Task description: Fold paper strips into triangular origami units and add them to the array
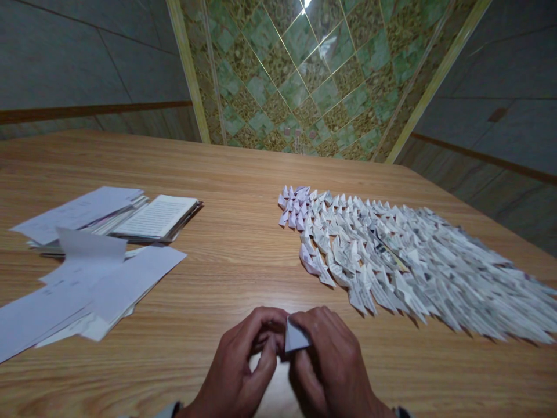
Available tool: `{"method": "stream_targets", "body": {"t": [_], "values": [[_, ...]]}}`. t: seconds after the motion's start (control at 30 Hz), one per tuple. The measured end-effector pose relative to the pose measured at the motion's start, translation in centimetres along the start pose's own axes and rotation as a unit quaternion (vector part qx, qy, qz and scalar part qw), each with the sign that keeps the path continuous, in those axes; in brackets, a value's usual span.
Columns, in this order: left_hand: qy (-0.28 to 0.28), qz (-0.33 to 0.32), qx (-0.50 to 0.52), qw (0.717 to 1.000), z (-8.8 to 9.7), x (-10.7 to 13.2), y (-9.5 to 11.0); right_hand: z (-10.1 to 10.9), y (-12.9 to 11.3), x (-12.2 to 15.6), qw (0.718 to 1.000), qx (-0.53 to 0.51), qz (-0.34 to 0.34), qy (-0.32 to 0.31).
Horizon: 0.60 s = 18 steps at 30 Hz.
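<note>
A small folded piece of white paper (296, 337) is held between my two hands, near the front of the table. My left hand (246, 360) grips its left edge, with the fingers curled and the thumb bent inward. On the right side, my right hand (333, 360) has its fingers closed over the paper and the thumb beneath. The fingers hide part of the paper. Beyond my right hand lie many folded paper boats (361, 244) in close rows, mostly printed paper, with a few pale lilac ones at the far left end.
On the left of the wooden table (226, 232) lie loose white sheets (130, 284), one bent upward. Behind them rest a stack of papers (87, 209) and a smaller printed stack (159, 215). A tiled wall (304, 87) stands past the far edge.
</note>
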<state>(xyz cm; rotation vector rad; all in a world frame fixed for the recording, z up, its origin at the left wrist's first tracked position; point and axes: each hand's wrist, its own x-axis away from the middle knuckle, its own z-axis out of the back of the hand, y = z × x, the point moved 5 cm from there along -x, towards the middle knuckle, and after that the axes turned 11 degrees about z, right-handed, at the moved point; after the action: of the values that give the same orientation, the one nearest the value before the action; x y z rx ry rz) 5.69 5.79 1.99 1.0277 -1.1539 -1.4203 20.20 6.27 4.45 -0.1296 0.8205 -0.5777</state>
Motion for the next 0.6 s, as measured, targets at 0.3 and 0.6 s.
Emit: {"method": "stream_targets", "body": {"t": [0.3, 0.6], "values": [[-0.045, 0.167, 0.186, 0.967, -0.8, -0.7, -1.5, -0.2, 0.1, 0.4, 0.999, 0.037, 0.025, -0.006], [-0.049, 0.202, 0.196, 0.958, -1.5, -0.4, -2.4, 0.4, -0.1, 0.2, 0.999, 0.033, 0.028, 0.014]]}}
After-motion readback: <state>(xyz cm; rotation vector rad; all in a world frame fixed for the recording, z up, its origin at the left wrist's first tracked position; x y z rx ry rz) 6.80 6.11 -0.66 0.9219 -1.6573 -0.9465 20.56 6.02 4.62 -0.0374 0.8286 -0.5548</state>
